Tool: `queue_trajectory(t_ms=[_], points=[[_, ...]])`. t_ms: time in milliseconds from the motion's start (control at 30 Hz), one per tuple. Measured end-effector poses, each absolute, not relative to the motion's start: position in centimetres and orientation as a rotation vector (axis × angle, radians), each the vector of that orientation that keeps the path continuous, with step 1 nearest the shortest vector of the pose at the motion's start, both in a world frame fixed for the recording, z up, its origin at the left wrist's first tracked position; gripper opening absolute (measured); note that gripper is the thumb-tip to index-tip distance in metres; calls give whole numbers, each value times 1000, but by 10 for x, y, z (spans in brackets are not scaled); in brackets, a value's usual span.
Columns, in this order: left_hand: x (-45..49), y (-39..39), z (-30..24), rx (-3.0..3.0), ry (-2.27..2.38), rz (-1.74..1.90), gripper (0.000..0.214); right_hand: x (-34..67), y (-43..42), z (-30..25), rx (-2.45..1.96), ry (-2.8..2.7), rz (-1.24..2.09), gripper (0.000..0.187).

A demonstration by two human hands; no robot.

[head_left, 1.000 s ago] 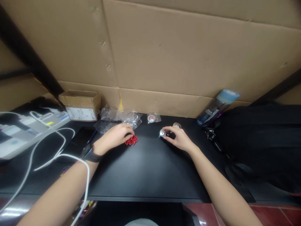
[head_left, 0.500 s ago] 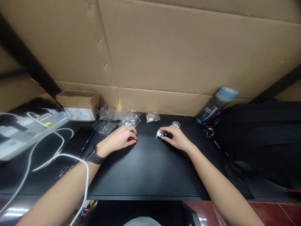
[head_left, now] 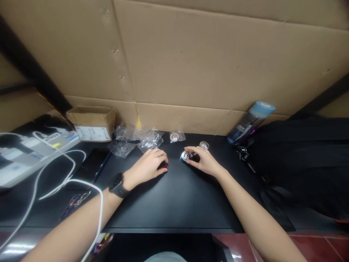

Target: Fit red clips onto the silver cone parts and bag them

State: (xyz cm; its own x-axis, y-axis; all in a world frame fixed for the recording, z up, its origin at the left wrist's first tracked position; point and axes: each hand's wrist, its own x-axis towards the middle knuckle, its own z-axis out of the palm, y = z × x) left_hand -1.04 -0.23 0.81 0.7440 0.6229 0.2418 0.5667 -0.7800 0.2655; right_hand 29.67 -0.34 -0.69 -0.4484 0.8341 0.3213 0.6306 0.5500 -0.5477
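Observation:
My left hand, below a black wristwatch, is curled over the black tabletop with a small red object under its fingers; the hand hides most of it. To its right, my right hand has thumb and fingers closed around a small shiny silver round object with a dark reddish part. A gap of bare tabletop separates the two hands. Just behind the right hand lies another small round shiny object. A small clear packet with a pale ring in it lies further back.
Crumpled clear plastic bags lie behind my left hand, near a small open cardboard box. A power strip with white cables stands left, beside a dark phone. A blue-capped bottle and black bag are right.
My left hand has slid right, towards my right hand, carrying the red object, which now shows less. My right hand has stayed almost in place, still on the silver object.

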Motion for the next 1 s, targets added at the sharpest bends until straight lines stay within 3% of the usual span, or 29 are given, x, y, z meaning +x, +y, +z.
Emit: queue_trajectory(t_ms=[167, 433, 700, 1000], points=[[-2, -5, 3, 2787, 977, 450, 7, 295, -3, -7, -1116, -2185, 527, 60], [2, -6, 1, 2727, 955, 525, 10, 286, -10, 1, -998, -2101, 579, 58], [10, -13, 8, 2551, 1017, 892, 8, 263, -21, -3, -955, -1881, 905, 51], [14, -14, 1, 2591, 1070, 1017, 10, 245, -28, -6, -816, -1650, 1132, 71]])
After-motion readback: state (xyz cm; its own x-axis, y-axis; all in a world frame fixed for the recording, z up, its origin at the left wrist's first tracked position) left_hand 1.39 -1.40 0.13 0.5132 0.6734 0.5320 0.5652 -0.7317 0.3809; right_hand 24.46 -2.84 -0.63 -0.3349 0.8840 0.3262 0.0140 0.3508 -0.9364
